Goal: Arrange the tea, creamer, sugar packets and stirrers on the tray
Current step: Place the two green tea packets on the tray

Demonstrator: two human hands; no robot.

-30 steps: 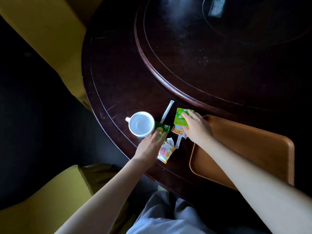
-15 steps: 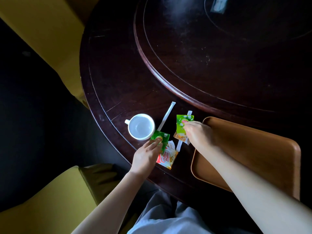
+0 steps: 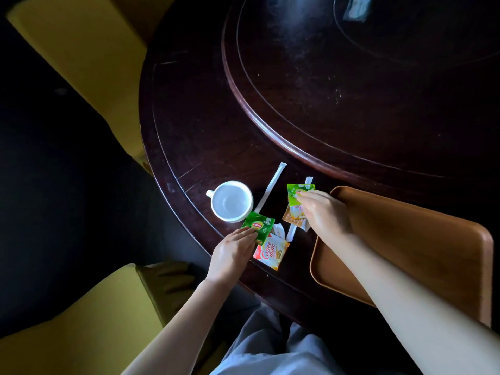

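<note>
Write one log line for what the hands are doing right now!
left hand: on green tea packet | right hand: on second tea packet | tray: no packets yet

You sit at a dark round wooden table (image 3: 205, 109) with a raised turntable (image 3: 351, 85), yellow chairs (image 3: 81, 44) left, the floor (image 3: 48, 163) in shadow.

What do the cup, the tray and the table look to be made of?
Cup: probably glazed ceramic, white and smooth. Tray: looks like wood or wood-look laminate, matte brown with rounded corners. Table: dark polished wood, judging by its glossy reflections.
</note>
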